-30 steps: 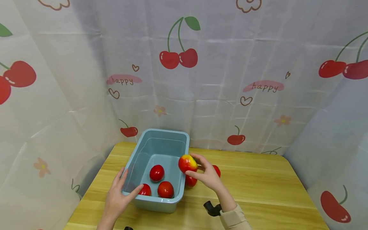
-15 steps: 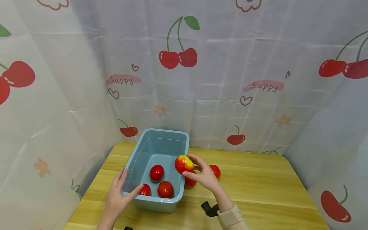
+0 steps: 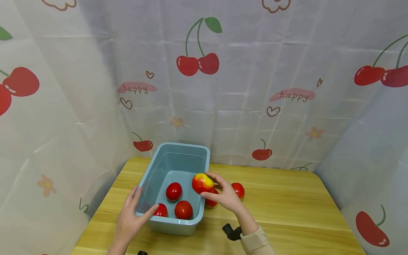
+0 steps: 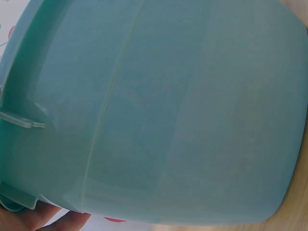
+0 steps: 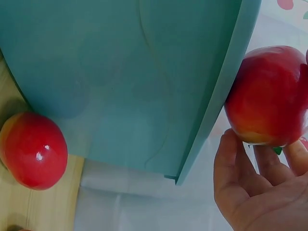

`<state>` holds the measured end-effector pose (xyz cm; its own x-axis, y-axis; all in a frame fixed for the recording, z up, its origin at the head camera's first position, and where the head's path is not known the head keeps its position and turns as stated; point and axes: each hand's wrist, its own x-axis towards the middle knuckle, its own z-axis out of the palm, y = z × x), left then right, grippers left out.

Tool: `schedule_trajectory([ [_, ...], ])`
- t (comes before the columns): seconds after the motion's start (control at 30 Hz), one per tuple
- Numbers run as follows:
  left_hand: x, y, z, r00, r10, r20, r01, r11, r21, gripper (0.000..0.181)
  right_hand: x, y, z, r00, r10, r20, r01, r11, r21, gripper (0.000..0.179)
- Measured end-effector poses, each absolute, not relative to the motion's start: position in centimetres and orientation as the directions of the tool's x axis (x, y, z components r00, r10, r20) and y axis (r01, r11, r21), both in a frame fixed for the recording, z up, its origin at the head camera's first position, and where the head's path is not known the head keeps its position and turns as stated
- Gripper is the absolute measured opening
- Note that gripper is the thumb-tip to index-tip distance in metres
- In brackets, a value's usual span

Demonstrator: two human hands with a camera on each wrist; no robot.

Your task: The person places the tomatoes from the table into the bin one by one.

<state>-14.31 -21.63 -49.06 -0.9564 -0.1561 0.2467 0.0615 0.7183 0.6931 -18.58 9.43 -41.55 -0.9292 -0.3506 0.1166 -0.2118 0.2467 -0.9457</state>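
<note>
A red-and-yellow apple is held by its right side in the fingertips of my right hand, above the right rim of the blue-grey plastic bin. From the right wrist, the apple shows a bit of green at its end, close beside the bin's rim. My left hand rests at the bin's front left corner, fingers spread along the left rim and thumb over the front rim. Inside the bin lie a dark red fruit, an orange-red fruit and another red fruit, partly hidden by the thumb.
Right of the bin, on the wooden table, are two red fruits: one against the bin and one behind my right hand. A cherry-print curtain encloses the back and sides. A black device sits at my right wrist.
My right hand has carried the apple a little to the left, farther over the bin's right rim. The left hand and the bin have stayed put.
</note>
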Motion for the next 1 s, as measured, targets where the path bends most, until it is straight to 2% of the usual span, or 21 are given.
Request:
schedule_trajectory([
  [0.53,-14.3,-21.6,-49.0,-0.955,-0.157,0.252,0.064,0.721,0.690,0.088,-18.9,9.5,-42.1,-0.903,-0.395,0.171,-0.269,0.207,-0.941,0.062],
  [1.0,-14.2,-21.6,-49.0,-0.946,-0.155,0.284,0.086,0.724,0.684,0.086,-19.0,10.4,-42.8,-0.912,-0.345,0.221,-0.297,0.184,-0.937,0.059],
])
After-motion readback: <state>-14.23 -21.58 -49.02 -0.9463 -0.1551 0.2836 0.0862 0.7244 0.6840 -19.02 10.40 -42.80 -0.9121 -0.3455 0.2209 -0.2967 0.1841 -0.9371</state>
